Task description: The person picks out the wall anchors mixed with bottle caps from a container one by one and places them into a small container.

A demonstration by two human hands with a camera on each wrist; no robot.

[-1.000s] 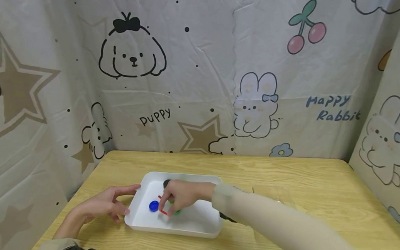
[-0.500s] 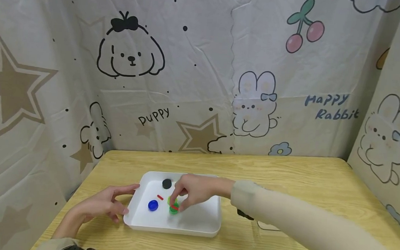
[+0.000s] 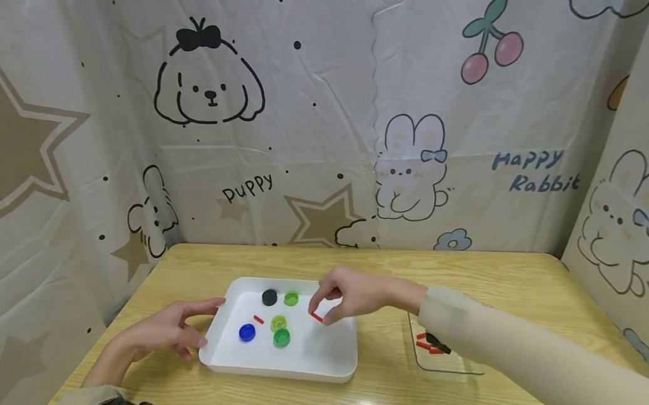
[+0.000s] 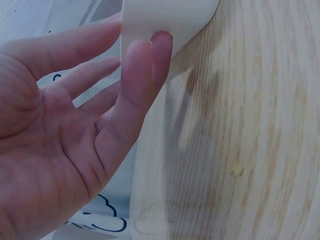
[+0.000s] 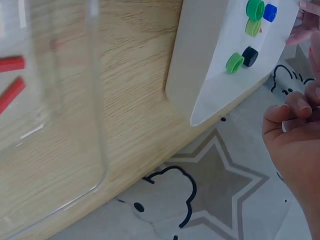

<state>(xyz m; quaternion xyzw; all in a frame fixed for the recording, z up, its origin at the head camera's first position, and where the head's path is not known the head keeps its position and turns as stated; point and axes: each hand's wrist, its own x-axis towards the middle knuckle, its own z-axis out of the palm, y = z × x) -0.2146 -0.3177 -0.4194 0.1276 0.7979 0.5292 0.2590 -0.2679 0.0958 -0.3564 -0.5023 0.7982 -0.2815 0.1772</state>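
My right hand pinches a short red stick between thumb and fingertips, over the right half of a white tray. Against the tray's left end, my left hand rests with fingers extended; in the left wrist view its fingertips meet the tray wall. Inside the tray lie a black cap, a light green cap, a yellow-green cap, a green cap and a blue cap. Another red stick lies among them.
To the right of the tray stands a clear plastic box with several red sticks in it, partly hidden by my right forearm. A patterned curtain hangs behind the wooden table.
My right hand has picked a red stick up from between the caps and carried it right, towards the tray's right side. My left hand has stayed at the tray's left end.
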